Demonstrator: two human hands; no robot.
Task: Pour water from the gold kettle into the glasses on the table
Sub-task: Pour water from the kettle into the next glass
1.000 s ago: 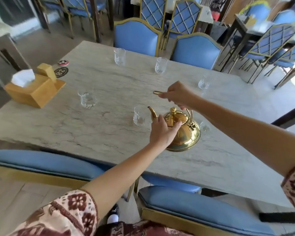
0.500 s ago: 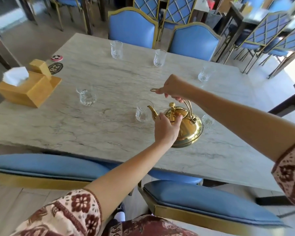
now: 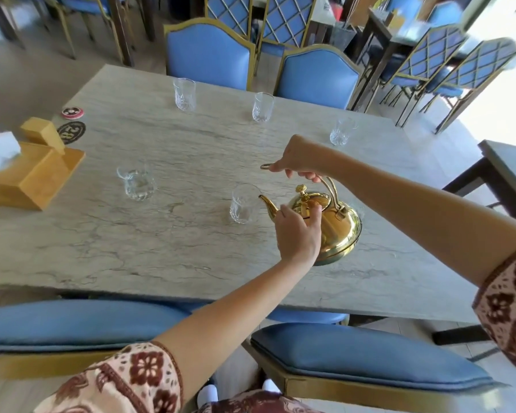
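Observation:
The gold kettle [image 3: 337,231] is tilted over the marble table [image 3: 161,248], its spout just right of the rim of a clear glass [image 3: 244,207]. My right hand [image 3: 300,158] grips the kettle's arched handle from above. My left hand [image 3: 298,234] presses on the lid and near side of the kettle. Another glass [image 3: 137,183] stands to the left. Three more glasses [image 3: 184,94], [image 3: 262,107], [image 3: 341,133] line the far edge. No stream of water is visible.
A wooden tissue box [image 3: 27,180] sits at the table's left end beside two round coasters [image 3: 71,132]. Blue padded chairs stand at the far side [image 3: 209,55] and near side [image 3: 370,350]. A second table [image 3: 510,165] is to the right.
The kettle has tipped from sitting flat to leaning toward the near glass, bringing the spout up to its rim. Both hands kept their hold on it.

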